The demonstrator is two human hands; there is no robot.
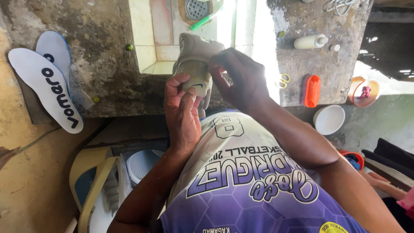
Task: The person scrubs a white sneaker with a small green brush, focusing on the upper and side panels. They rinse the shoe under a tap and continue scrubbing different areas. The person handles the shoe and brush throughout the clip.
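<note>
Both the left hand (183, 113) and right hand (239, 77) grip a grey shoe (195, 58).

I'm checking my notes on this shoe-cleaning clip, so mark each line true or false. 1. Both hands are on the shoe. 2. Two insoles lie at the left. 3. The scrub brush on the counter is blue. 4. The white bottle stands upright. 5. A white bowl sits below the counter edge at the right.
1. True: the left hand grips the beige shoe from below, and the right hand holds it from the side.
2. True: two white insoles lie side by side.
3. False: the scrub brush is orange.
4. False: the white bottle lies on its side on the concrete counter.
5. True: the white bowl sits there.
</note>
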